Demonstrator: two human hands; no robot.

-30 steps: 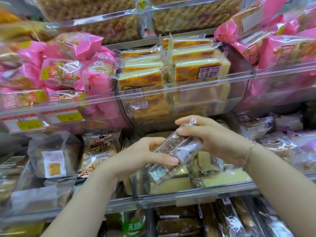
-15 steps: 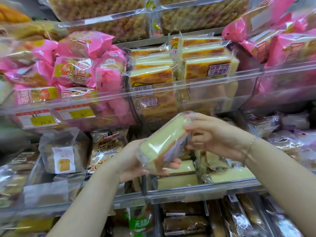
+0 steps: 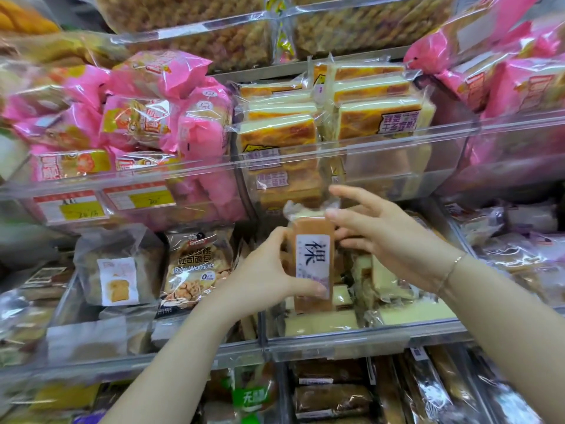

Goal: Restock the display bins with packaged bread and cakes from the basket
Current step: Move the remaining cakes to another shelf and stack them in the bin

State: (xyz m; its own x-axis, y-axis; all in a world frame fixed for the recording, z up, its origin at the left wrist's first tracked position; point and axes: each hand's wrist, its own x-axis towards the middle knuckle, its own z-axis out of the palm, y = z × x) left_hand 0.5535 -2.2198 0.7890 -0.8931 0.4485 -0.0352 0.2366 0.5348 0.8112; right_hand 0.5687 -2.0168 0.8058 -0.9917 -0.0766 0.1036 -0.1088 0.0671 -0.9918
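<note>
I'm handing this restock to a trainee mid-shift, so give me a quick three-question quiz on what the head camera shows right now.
1. True or false: both hands are on the wrapped cake.
2. Multiple choice: the wrapped cake stands (A) upright with its white label facing the camera, (B) flat in a pink bag, (C) on the top shelf.
3. Which bag sits in the bin left of the left hand?

Key:
1. True: the left hand grips its lower part, and the right hand has its fingers at the top.
2. A.
3. The Rye Walnuts bag.
</note>
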